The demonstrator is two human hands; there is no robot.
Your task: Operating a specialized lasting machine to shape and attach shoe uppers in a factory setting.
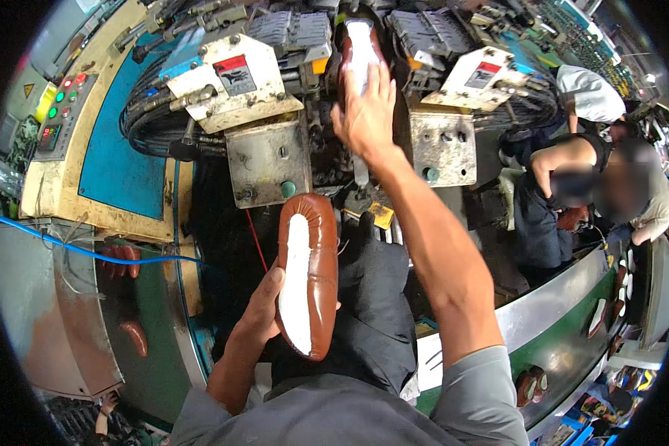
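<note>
left hand point(262, 303): gripping the near, left part of a brown shoe upper point(308, 275), thumb on its left edge.
brown shoe upper: held in front of the person, long axis running near to far, white underside showing.
right hand point(368, 117): open, palm down, fingers stretched out over the near part of a second shoe upper point(361, 48).
second shoe upper: at the far centre, seated in the machine point(286, 30), brown sides round a white underside.
metal plates: one left point(267, 160) and one right point(444, 149), on the near side of the machine, each bearing a green knob.
left side: control panel point(65, 111) with lit buttons, above a blue panel point(123, 163); a blue cable point(89, 248) crosses nearer.
left belt point(152, 327): green, with brown pieces point(134, 338) on it.
right belt point(565, 346): green, brown uppers point(531, 386) at its near end, white-soled ones farther off.
far right: a co-worker point(546, 201) bends forward.
</note>
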